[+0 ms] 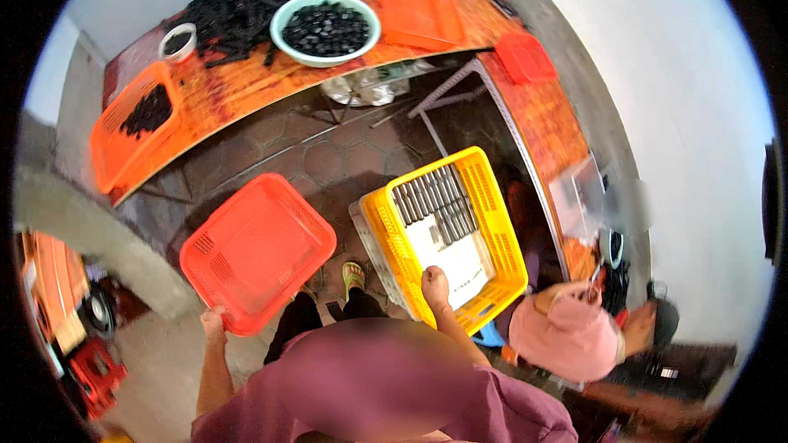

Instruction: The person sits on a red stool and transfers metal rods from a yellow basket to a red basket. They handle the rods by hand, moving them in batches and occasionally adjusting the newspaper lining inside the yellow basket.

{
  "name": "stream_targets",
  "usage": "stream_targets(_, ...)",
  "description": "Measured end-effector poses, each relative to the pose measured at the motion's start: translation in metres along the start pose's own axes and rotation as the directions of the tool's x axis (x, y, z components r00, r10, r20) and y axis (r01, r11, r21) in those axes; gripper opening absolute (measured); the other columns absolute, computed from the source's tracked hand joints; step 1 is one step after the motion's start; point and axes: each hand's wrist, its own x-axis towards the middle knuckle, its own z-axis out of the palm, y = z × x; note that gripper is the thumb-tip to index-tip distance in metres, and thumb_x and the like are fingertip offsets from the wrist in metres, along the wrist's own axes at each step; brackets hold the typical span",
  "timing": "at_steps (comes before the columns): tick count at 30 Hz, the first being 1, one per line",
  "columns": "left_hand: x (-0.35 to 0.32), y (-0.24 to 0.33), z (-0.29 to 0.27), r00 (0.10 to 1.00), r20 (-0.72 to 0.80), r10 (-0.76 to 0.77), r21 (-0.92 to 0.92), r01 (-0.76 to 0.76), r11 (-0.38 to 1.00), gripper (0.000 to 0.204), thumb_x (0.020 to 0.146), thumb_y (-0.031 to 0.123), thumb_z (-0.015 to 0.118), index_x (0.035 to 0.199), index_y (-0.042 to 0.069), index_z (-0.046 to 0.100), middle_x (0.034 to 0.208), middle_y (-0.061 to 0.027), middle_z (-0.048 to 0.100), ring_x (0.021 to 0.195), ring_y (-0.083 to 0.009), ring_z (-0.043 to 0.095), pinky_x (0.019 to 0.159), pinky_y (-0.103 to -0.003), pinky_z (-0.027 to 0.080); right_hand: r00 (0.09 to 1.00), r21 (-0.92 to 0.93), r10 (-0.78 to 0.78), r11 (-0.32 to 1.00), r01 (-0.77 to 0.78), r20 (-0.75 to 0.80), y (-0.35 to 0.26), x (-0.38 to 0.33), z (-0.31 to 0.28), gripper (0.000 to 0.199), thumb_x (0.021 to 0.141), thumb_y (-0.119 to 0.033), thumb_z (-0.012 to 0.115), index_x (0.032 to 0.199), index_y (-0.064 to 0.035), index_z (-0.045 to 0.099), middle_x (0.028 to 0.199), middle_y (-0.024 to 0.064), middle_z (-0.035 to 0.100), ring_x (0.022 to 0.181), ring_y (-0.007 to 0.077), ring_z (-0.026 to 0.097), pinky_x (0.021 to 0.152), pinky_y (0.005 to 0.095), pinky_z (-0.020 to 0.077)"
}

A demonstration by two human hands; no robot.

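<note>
My left hand (213,321) grips the near edge of an empty red-orange plastic basket (256,250), held out over the tiled floor. My right hand (434,285) holds the near rim of a yellow plastic crate (492,221) that sits on a pale crate below it. Rows of dark grey rod-shaped parts (435,197) lie in the far half of the yellow crate on a white sheet (454,261).
A long orange table (238,86) curves ahead with a heap of black parts (246,4), a pale green bowl of black pieces (326,27), and orange baskets (131,123) (419,8). A red lid (525,57) lies on the side table. A person in a pink hat (570,336) sits at right.
</note>
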Motion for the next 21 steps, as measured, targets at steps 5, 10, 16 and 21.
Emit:
stream_targets(5, -0.102, -0.008, -0.025, 0.970, -0.209, -0.123, -0.157, 0.091, 0.983, 0.021, 0.078, 0.011, 0.060, 0.091, -0.004, 0.066, 0.082, -0.0104, 0.067, 0.068, -0.0202, 0.065, 0.062, -0.035, 0.054, 0.990, 0.141, 0.051, 0.989, -0.032, -0.133, 0.017, 0.063, -0.036, 0.040, 0.092, -0.014, 0.057, 0.124, 0.0089, 0.049, 0.116, 0.0292, 0.051, 0.100, 0.0433, 0.054, 0.091, 0.0452, 0.0444)
stream_targets(10, -0.220, -0.126, -0.108, 0.863, -0.485, -0.142, -0.127, 0.091, 0.988, 0.029, 0.080, 0.015, 0.056, 0.098, -0.005, 0.065, 0.088, -0.0119, 0.067, 0.076, -0.0249, 0.065, 0.068, -0.039, 0.052, 0.988, 0.023, 0.105, 0.994, -0.103, -0.111, 0.068, 0.070, -0.037, 0.053, 0.091, -0.013, 0.057, 0.134, 0.0111, 0.038, 0.122, 0.0336, 0.043, 0.108, 0.0442, 0.050, 0.094, 0.0472, 0.0432)
stream_targets(16, -0.395, -0.197, -0.138, 0.613, -0.730, 0.302, 0.678, 0.591, 0.438, 0.033, 0.080, 0.021, 0.061, 0.095, -0.009, 0.065, 0.119, -0.0262, 0.054, 0.103, -0.0407, 0.056, 0.088, -0.048, 0.048, 0.985, -0.141, -0.140, 0.978, 0.153, 0.097, 0.118, 0.077, -0.022, 0.044, 0.080, -0.012, 0.066, 0.116, 0.0091, 0.054, 0.111, 0.0358, 0.046, 0.100, 0.0470, 0.051, 0.089, 0.0481, 0.0448)
stream_targets(21, -0.495, -0.178, -0.113, 0.260, -0.960, 0.101, 0.276, 0.841, 0.465, 0.030, 0.079, 0.022, 0.063, 0.095, -0.003, 0.068, 0.122, -0.0155, 0.053, 0.114, -0.0362, 0.052, 0.092, -0.050, 0.047, 0.972, -0.160, -0.233, 0.959, 0.234, 0.021, 0.102, 0.118, -0.036, 0.033, 0.080, -0.011, 0.061, 0.107, 0.0078, 0.063, 0.104, 0.0322, 0.055, 0.093, 0.0433, 0.055, 0.083, 0.0477, 0.0473)
